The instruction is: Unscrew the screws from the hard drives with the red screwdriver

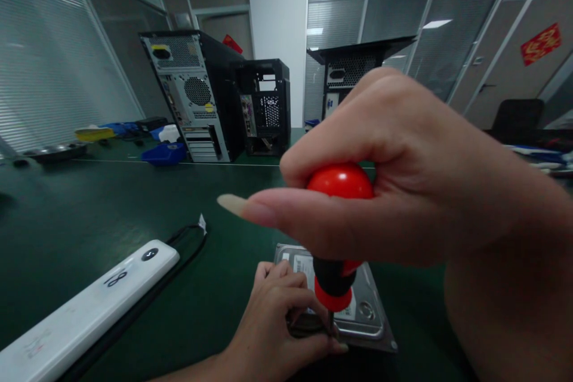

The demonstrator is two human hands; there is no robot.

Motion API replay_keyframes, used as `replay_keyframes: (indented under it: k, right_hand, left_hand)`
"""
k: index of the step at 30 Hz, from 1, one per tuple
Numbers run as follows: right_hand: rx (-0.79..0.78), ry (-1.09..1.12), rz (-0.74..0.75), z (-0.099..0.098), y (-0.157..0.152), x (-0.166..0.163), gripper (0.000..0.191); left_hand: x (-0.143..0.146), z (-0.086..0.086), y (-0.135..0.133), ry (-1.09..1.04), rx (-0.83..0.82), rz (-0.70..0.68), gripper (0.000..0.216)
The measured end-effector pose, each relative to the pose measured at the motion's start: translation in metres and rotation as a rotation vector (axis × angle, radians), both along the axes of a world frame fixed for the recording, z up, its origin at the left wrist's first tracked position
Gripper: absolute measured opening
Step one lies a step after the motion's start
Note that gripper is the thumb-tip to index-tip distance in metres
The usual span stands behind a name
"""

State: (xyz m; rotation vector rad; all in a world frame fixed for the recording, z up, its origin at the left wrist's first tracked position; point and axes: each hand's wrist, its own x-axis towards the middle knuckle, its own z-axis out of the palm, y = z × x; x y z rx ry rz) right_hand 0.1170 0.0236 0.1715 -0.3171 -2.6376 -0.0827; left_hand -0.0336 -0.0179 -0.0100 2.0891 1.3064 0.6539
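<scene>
My right hand (403, 191) is wrapped round the ball-shaped handle of a red and black screwdriver (335, 277), held upright. Its thin metal shaft points down at the near edge of a silver hard drive (369, 289), which lies on the table with a white label facing up. My left hand (277, 316) rests over the drive's left side. Its thumb and forefinger are pinched close together around the shaft's tip. What sits between those fingertips, and the tip itself, is hidden.
On the left of the green table (129, 197) lies a white power strip (102, 304) with a black cable. Computer cases (197, 95) stand at the back, one more (331, 83) behind my right hand. A blue bin (163, 154) and a metal tray (56, 152) are back left.
</scene>
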Motion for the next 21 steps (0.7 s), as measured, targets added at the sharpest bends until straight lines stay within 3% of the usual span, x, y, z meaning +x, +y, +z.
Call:
replay_keyframes:
  k: [8, 11, 15, 18, 21]
  right_hand:
    - [-0.141, -0.183, -0.011, -0.038, 0.023, 0.033, 0.082]
    - [-0.192, -0.182, 0.0, -0.028, 0.011, 0.031, 0.085]
    - [-0.356, -0.106, 0.036, 0.001, -0.008, 0.021, 0.076]
    - [-0.528, -0.04, 0.072, 0.013, -0.006, 0.02, 0.063]
    - [-0.586, -0.108, 0.113, 0.013, 0.007, 0.024, 0.053]
  left_hand:
    - [-0.001, 0.001, 0.0, -0.013, -0.04, -0.002, 0.021]
    - [0.0, 0.002, 0.001, 0.005, -0.046, -0.002, 0.02]
    - [0.001, -0.001, 0.001, 0.024, -0.029, 0.016, 0.021]
    - [0.0, -0.003, 0.002, 0.025, -0.026, 0.014, 0.024]
    - [-0.003, -0.003, 0.004, 0.038, -0.017, -0.009, 0.026]
